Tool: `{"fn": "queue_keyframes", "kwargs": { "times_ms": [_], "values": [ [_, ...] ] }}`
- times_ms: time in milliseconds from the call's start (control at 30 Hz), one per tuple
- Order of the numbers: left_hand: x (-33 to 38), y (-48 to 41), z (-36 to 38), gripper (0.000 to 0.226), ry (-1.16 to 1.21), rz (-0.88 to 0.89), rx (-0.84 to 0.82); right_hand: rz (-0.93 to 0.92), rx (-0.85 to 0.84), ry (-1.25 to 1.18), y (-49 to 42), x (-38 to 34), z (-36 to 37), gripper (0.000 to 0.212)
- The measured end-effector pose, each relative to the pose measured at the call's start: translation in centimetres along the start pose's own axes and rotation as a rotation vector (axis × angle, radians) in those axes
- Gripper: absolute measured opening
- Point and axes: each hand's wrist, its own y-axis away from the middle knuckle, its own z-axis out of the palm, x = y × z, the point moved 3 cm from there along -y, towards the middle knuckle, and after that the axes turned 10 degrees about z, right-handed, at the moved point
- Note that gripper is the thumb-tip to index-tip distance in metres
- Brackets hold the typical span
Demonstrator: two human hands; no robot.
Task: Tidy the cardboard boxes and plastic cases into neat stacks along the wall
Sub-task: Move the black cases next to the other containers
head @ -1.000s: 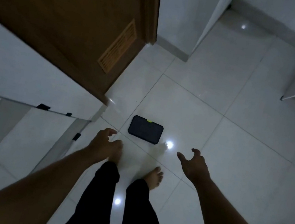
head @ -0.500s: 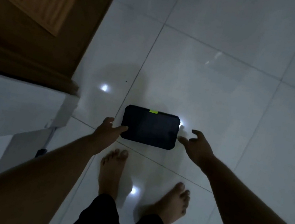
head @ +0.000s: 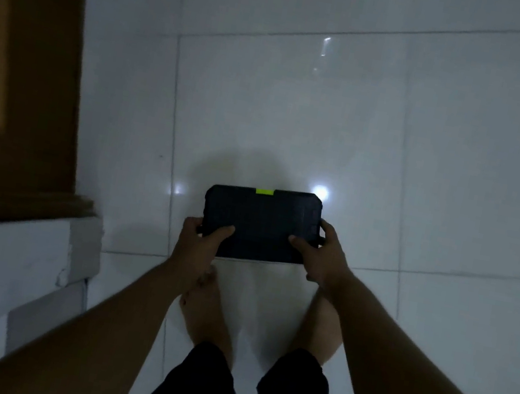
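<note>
Head view: both hands held nothing before. Now the left hand [head: 198, 241] and right hand [head: 321, 256] curl round the black case [head: 260, 224] ends, thumbs on top. Carrying can likely start.

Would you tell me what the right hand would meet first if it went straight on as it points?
The black case: the right hand grips its right end, thumb on top. Beyond lies only tiled floor, as far as shows.

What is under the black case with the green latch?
Around the black case only white floor tiles show. The thumbs of the left hand and right hand lie on top. Whatever is directly beneath it is covered.
</note>
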Motion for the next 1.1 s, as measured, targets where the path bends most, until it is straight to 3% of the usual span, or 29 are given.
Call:
{"fn": "queue_keyframes", "kwargs": {
  "times_ms": [167, 333, 467, 600, 800, 900, 1100],
  "values": [
    [7.3, 5.9, 8.1, 0.067, -0.168, 0.112, -0.154, -0.008, 0.176, -0.232, 6.2, 3.0, -11.1, 0.065],
    [13.2, 13.6, 19.4, 0.040, -0.318, 0.204, -0.357, -0.003, 0.329, -0.498, 12.5, 8.7, -23.2, 0.056],
    [15.7, 20.1, 29.5, 0.063, -0.432, 0.227, -0.505, 0.014, 0.412, -0.670, 17.2, 14.2, -32.3, 0.054],
    [17.2, 25.9, 39.5, 0.066, -0.508, 0.250, -0.617, 0.013, 0.513, -0.764, 21.1, 19.1, -40.8, 0.055],
    [18.2, 32.9, 52.8, 0.069, -0.591, 0.308, -0.715, 0.038, 0.652, -0.787, 23.8, 24.7, -51.6, 0.059],
    [17.1, 33.8, 58.1, 0.056, -0.650, 0.317, -0.749, 0.087, 0.710, -0.826, 23.1, 26.6, -55.4, 0.060],
    [15.8, 33.8, 66.3, 0.057, -0.727, 0.230, -0.669, 0.215, 0.651, -0.920, 19.2, 29.2, -61.6, 0.060]
  ]
}}
